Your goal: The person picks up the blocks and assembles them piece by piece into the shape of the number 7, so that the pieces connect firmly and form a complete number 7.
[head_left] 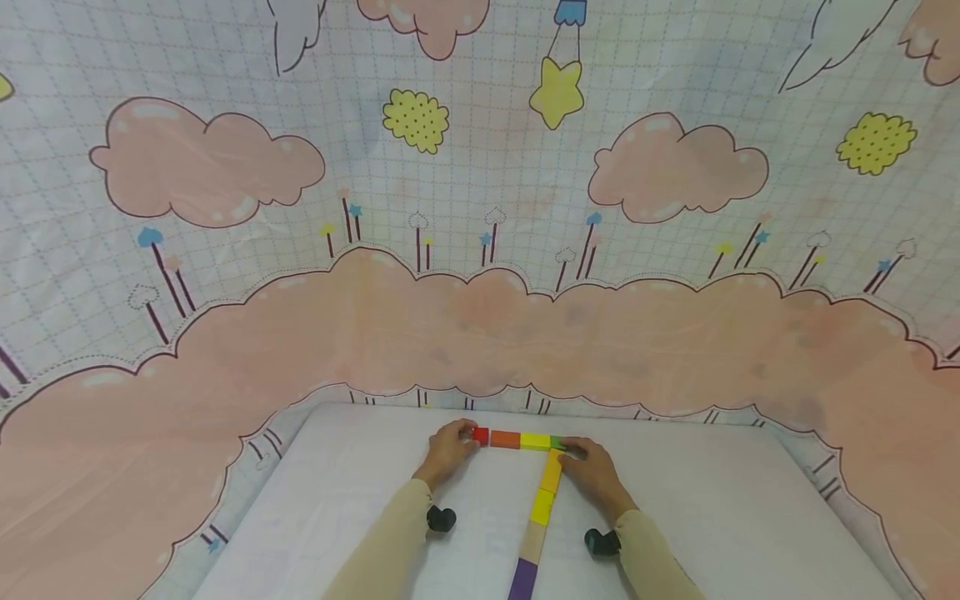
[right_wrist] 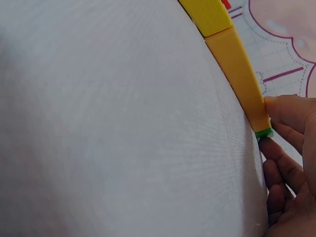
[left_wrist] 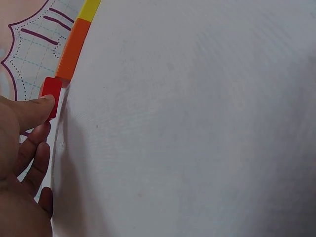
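My left hand pinches a small red block at the left end of a row, thumb on its near face. Right beside it lies an orange block, then a yellow block and a green block. Around the green block curl the fingertips of my right hand, its thumb against the end of the yellow-orange block. Most of the green block is hidden; in the right wrist view only a sliver of the green block shows.
From the row's right end a second line runs toward me: the yellow-orange block, a yellow block, a tan block and a purple block. They lie on a white tabletop. A cloud-patterned cloth hangs behind.
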`<act>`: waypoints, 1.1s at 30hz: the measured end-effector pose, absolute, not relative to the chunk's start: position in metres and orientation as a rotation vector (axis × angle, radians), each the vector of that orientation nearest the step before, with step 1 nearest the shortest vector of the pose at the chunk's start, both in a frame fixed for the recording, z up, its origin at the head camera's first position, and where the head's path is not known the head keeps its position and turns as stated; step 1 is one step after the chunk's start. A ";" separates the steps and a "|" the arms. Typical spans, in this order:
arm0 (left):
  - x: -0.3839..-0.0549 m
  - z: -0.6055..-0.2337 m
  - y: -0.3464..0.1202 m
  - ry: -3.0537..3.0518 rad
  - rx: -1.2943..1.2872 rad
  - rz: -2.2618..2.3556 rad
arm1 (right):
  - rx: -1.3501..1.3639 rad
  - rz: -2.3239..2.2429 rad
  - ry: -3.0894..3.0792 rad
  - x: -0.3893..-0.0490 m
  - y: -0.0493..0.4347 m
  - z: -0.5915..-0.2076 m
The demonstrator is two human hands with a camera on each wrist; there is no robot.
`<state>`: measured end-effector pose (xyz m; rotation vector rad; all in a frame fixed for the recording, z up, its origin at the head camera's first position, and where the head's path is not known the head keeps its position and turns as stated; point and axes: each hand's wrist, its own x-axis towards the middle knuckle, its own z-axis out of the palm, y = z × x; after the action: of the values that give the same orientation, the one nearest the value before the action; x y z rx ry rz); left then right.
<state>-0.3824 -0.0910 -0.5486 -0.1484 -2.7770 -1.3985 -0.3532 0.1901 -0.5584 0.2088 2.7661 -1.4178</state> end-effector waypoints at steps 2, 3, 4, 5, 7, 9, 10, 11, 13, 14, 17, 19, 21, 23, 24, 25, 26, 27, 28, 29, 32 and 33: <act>-0.383 -0.549 -0.091 -2.779 -0.162 -1.377 | 0.206 -1.416 2.768 -0.353 0.190 -0.559; -0.383 -0.549 -0.090 -2.778 -0.164 -1.373 | 0.211 -1.416 2.766 -0.353 0.190 -0.558; -0.383 -0.549 -0.090 -2.778 -0.167 -1.367 | 0.209 -1.415 2.768 -0.353 0.191 -0.559; -0.383 -0.549 -0.090 -2.781 -0.169 -1.357 | 0.208 -1.414 2.769 -0.353 0.191 -0.559; -0.384 -0.550 -0.089 -2.786 -0.168 -1.344 | 0.212 -1.417 2.767 -0.352 0.190 -0.558; -0.385 -0.551 -0.089 -2.788 -0.169 -1.336 | 0.213 -1.418 2.767 -0.352 0.190 -0.558; -0.385 -0.552 -0.088 -2.788 -0.176 -1.325 | 0.209 -1.418 2.770 -0.352 0.190 -0.558; -0.386 -0.552 -0.088 -2.787 -0.181 -1.315 | 0.210 -1.419 2.770 -0.352 0.190 -0.557; -0.386 -0.552 -0.088 -2.787 -0.192 -1.295 | 0.215 -1.420 2.768 -0.352 0.190 -0.557; -0.386 -0.553 -0.087 -2.786 -0.199 -1.280 | 0.213 -1.419 2.770 -0.352 0.190 -0.557; -0.386 -0.553 -0.086 -2.788 -0.190 -1.264 | 0.212 -1.421 2.768 -0.353 0.190 -0.559; -0.387 -0.553 -0.085 -2.792 -0.185 -1.249 | 0.210 -1.424 2.764 -0.353 0.191 -0.560; -0.386 -0.553 -0.084 -2.799 -0.171 -1.245 | 0.206 -1.422 2.766 -0.354 0.191 -0.561; -0.386 -0.553 -0.084 -2.804 -0.164 -1.241 | 0.200 -1.417 2.773 -0.354 0.191 -0.561; -0.386 -0.552 -0.084 -2.807 -0.163 -1.237 | 0.199 -1.417 2.773 -0.354 0.191 -0.561; -0.386 -0.552 -0.083 -2.808 -0.161 -1.234 | 0.198 -1.415 2.775 -0.354 0.191 -0.561; -0.386 -0.552 -0.083 -2.812 -0.159 -1.228 | 0.197 -1.414 2.775 -0.354 0.191 -0.561; -0.386 -0.552 -0.083 -2.812 -0.160 -1.221 | 0.196 -1.415 2.776 -0.354 0.191 -0.560; -0.385 -0.552 -0.083 -2.813 -0.161 -1.214 | 0.193 -1.413 2.778 -0.354 0.191 -0.560; -0.385 -0.553 -0.082 -2.814 -0.163 -1.203 | 0.188 -1.410 2.782 -0.354 0.191 -0.560; -0.385 -0.553 -0.082 -2.813 -0.162 -1.192 | 0.201 -1.414 2.772 -0.353 0.191 -0.559; -0.385 -0.553 -0.082 -2.810 -0.159 -1.194 | 0.204 -1.415 2.771 -0.353 0.191 -0.559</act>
<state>-0.3850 -0.0820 -0.5530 -0.1588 -2.8103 -1.1944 -0.3535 0.1907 -0.5592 0.2039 2.7706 -1.4145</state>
